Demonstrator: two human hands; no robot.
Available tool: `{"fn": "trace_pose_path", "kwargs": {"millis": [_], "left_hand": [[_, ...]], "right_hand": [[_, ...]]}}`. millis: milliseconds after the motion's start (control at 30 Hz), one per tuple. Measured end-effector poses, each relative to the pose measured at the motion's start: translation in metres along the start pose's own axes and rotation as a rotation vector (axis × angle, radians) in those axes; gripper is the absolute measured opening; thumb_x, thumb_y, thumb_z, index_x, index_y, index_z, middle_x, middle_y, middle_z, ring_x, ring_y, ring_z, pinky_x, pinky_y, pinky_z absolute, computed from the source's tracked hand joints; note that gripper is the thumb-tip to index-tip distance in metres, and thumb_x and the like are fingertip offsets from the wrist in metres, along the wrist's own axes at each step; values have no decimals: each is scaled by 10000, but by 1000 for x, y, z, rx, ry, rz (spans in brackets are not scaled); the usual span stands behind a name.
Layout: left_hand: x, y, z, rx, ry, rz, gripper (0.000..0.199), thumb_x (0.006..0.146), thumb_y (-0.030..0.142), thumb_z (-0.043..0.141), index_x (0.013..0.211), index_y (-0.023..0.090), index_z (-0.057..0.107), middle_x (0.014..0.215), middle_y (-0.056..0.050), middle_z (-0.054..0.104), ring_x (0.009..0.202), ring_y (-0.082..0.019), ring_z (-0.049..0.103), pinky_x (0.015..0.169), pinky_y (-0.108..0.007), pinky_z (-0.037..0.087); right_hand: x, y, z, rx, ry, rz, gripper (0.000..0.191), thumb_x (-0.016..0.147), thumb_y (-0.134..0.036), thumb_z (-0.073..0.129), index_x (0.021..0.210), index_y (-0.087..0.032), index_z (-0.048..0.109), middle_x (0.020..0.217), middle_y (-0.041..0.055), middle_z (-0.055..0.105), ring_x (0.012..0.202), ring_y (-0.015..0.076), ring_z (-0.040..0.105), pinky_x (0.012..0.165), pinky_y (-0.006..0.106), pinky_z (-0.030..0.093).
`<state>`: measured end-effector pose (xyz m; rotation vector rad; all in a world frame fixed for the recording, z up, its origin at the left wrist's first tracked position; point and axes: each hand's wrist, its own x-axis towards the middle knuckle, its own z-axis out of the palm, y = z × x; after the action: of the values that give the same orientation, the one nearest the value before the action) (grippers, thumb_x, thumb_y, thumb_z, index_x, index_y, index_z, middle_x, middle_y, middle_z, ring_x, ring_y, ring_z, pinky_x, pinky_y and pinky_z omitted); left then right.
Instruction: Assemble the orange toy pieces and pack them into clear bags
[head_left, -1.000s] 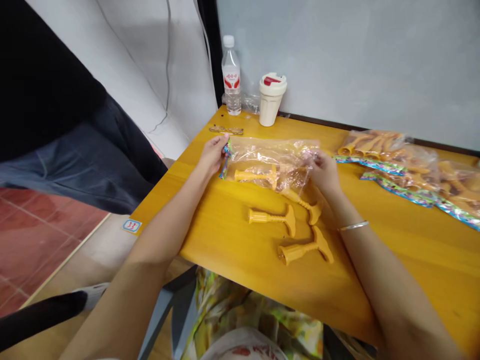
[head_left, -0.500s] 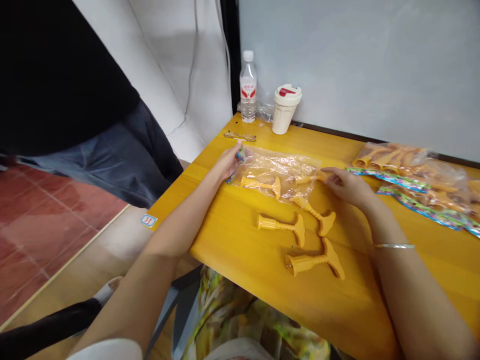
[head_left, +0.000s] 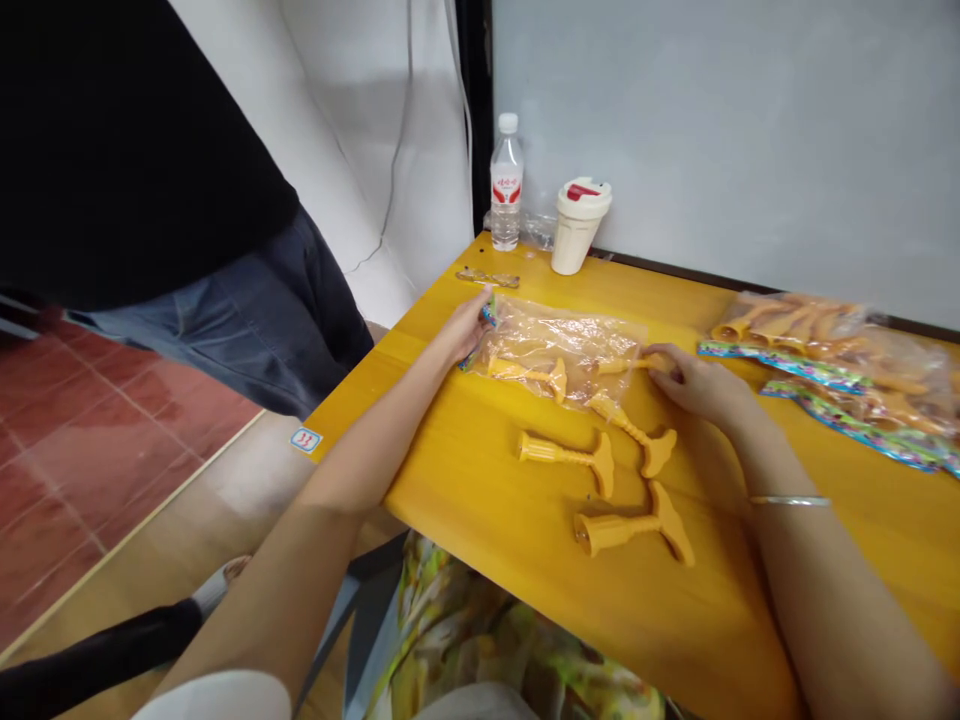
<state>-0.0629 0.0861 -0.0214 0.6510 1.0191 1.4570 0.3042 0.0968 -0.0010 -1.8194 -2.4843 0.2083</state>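
My left hand pinches the printed end of a clear plastic bag lying on the table. One yellow plastic T-handled piece shows within the bag. At the bag's right end, my right hand grips another yellow T-handled piece, its stem reaching into the bag and its handle mostly hidden by my fingers. Nearer to me lie three similar parts: an upper one touching or just under the bag's edge, a middle one and a lower one.
Filled bags of yellow pieces lie at the right. At the back stand a water bottle and a lidded cup, with eyeglasses in front. A person in dark clothes stands left of the table.
The view has shifted slightly, so everything sits a little lower and further right. Both hands keep their holds, and the bag and loose pieces look unchanged.
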Motion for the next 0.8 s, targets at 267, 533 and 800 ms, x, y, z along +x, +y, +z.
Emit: {"fn": "trace_pose_path", "kwargs": {"millis": [267, 533, 800], "left_hand": [[4, -3, -2, 44, 33, -25, 494, 784, 641, 689, 669, 170, 593, 557, 18, 603, 492, -92, 572, 594, -223, 508], [-5, 2, 6, 51, 26, -49, 485, 779, 634, 698, 667, 174, 595, 566, 4, 638, 536, -116, 626, 626, -231, 548], [-7, 2, 5, 31, -18, -63, 430, 843, 550, 679, 669, 164, 605, 600, -8, 659, 633, -146, 684, 727, -257, 574]], "right_hand": [[-8, 12, 8, -46, 114, 29, 381, 882, -493, 473, 1143, -297, 671, 707, 43, 689, 564, 231, 616, 506, 319, 396], [-30, 18, 1, -60, 146, 127, 365, 881, -498, 490, 1172, -334, 637, 774, 72, 718, 603, 276, 619, 536, 370, 372], [-36, -21, -10, -60, 139, 52, 382, 889, -464, 475, 1204, -304, 619, 750, 27, 701, 620, 232, 609, 520, 307, 314]]}}
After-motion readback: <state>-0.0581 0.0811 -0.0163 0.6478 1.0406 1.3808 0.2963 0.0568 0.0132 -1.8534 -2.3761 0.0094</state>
